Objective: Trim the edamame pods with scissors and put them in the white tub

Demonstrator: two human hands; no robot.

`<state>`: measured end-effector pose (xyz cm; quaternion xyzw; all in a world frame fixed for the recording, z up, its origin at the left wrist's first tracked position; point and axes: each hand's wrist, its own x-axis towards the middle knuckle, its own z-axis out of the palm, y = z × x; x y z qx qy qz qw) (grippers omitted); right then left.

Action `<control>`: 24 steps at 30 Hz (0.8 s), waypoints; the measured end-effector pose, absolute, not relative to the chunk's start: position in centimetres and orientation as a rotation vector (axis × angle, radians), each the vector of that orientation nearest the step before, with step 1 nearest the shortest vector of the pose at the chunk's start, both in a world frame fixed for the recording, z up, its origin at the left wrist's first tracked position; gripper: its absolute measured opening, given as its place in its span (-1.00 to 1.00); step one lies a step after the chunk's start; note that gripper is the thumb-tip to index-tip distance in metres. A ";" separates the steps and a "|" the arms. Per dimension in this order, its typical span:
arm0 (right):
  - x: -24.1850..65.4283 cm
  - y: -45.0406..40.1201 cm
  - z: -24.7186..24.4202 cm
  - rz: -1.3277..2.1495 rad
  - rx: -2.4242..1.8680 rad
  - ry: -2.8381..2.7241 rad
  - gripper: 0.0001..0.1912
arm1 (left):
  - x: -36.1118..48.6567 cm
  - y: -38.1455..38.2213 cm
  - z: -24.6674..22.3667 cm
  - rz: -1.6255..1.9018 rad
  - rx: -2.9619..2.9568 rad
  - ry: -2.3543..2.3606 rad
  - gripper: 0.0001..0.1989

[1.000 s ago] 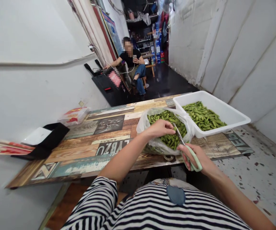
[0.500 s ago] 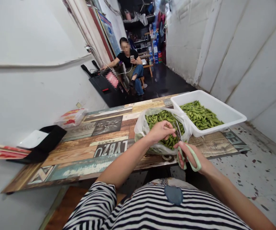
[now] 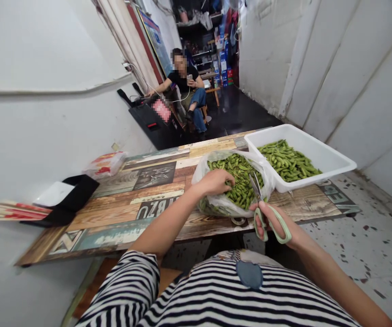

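A clear plastic bag (image 3: pixel 201 169) full of green edamame pods (image 3: pixel 242 179) stands with its mouth spread wide on the table. My left hand (image 3: pixel 217 182) reaches over the bag's left side, its fingers curled down against the pods; what they pinch, if anything, is hidden. Scissors with pale green handles (image 3: pixel 279 227) are in my right hand (image 3: pixel 269 215), at the bag's near right edge. Their blades point up and away over the pods, slightly apart. Right of the bag, a white plastic tub (image 3: pixel 332 156) holds more edamame pods (image 3: pixel 289 161).
The wood-patterned table (image 3: pixel 162 190) carries a red and white plastic package (image 3: pixel 104 163) and a black holder (image 3: pixel 80 195) with skewer-like sticks (image 3: pixel 15 210) at left. A person (image 3: pixel 185 81) sits beyond the table with a phone. A white wall (image 3: pixel 359 68) runs along the right.
My left hand has moved left, away from the scissor blades and down to the pods in the bag. The scissors stay in my right hand, near the same spot. The view has shifted slightly.
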<state>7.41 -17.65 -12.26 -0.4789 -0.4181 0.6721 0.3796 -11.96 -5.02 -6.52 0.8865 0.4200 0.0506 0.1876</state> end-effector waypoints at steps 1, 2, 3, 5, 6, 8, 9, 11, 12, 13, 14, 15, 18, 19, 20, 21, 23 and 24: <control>7.4 -17.7 -12.2 1.714 -1.226 -1.069 -0.53 | -12.0 -5.0 -6.8 0.046 2.564 1.210 -0.77; 7.4 -17.7 -12.2 1.714 -1.228 -1.072 -0.53 | -12.1 -4.9 -7.1 -0.004 2.602 1.241 -0.76; 7.4 -17.7 -12.2 1.716 -1.231 -1.079 -0.53 | -12.1 -4.7 -7.3 -0.002 2.618 1.254 -0.76; 7.4 -17.7 -12.3 1.720 -1.240 -1.106 -0.53 | -12.2 -4.4 -7.6 0.119 2.587 1.187 -0.79; 7.4 -17.7 -12.3 1.723 -1.242 -1.122 -0.53 | -12.2 -4.3 -7.6 0.207 2.528 1.139 -0.81; 7.4 -17.7 -12.4 1.723 -1.239 -1.159 -0.53 | -12.2 -4.1 -7.5 0.359 2.346 1.091 -0.80; 7.4 -17.7 -12.5 1.718 -1.237 -1.172 -0.53 | -12.2 -4.2 -7.3 0.410 2.251 1.095 -0.78; 7.4 -17.7 -12.6 1.707 -1.235 -1.185 -0.53 | -12.1 -4.4 -6.9 0.461 2.095 1.142 -0.73; 7.3 -17.7 -12.6 1.700 -1.236 -1.186 -0.52 | -12.0 -4.5 -6.7 0.461 2.035 1.164 -0.70; 7.3 -17.7 -12.6 1.696 -1.238 -1.187 -0.52 | -11.9 -4.6 -6.6 0.450 1.983 1.175 -0.67; 7.3 -17.7 -12.6 1.694 -1.238 -1.190 -0.52 | -11.8 -4.7 -6.5 0.440 1.937 1.184 -0.65; 7.3 -17.7 -12.6 1.694 -1.236 -1.196 -0.52 | -11.7 -4.8 -6.5 0.438 1.894 1.195 -0.63; 7.4 -17.8 -12.7 1.695 -1.234 -1.216 -0.53 | -11.4 -4.5 -6.7 0.456 1.804 1.235 -0.63; 7.4 -17.8 -12.7 1.693 -1.236 -1.220 -0.53 | -11.3 -4.4 -6.9 0.455 1.792 1.252 -0.63; 7.5 -17.8 -12.7 1.690 -1.239 -1.224 -0.53 | -11.3 -4.2 -7.0 0.454 1.788 1.273 -0.64; 7.5 -17.8 -12.7 1.688 -1.242 -1.227 -0.53 | -11.3 -3.9 -7.2 0.453 1.792 1.296 -0.64; 7.6 -17.9 -12.7 1.692 -1.248 -1.221 -0.53 | -11.6 -3.4 -7.3 0.455 1.819 1.365 -0.64; 7.6 -17.9 -12.6 1.697 -1.251 -1.209 -0.53 | -11.8 -3.2 -7.4 0.457 1.838 1.410 -0.64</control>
